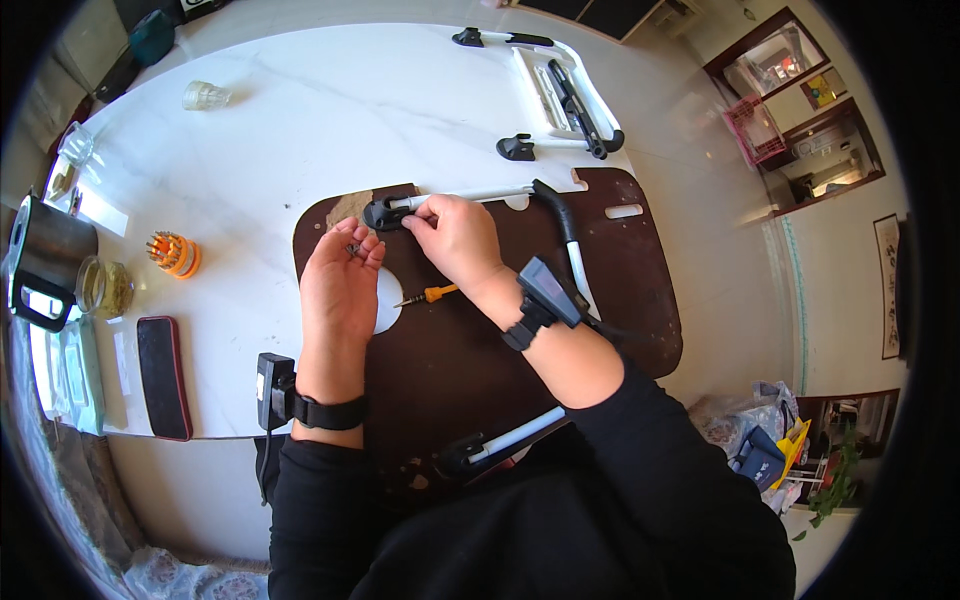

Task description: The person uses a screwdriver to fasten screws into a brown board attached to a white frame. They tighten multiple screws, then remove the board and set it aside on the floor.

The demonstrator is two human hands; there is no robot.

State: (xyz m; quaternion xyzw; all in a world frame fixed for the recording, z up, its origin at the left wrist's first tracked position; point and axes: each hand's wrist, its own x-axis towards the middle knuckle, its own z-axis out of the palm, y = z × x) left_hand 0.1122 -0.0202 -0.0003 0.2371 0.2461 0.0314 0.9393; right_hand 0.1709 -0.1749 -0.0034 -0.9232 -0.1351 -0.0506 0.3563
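A dark brown board (470,360) with rounded corners and worn edges lies in front of me. Along its far side runs a white tubular folding leg (475,194) with a black bent corner sleeve and a black plastic bracket (380,215). At that bracket's edge, my right hand (460,240) is closed in a pinch; whatever is between its fingertips is too small to make out. Just left of it, my left hand (338,290) is turned palm up, fingers curled around a few small dark screws (352,248). A screwdriver with a yellow handle (435,294) rests on the board between my arms.
A second white leg frame (600,105) lies at the far right of the white table (330,100). To the left are an orange bit holder (174,256), a phone (164,378), a glass jar (105,288), a metal pot (50,250) and a glass cup (205,96). Bags (765,445) sit at lower right.
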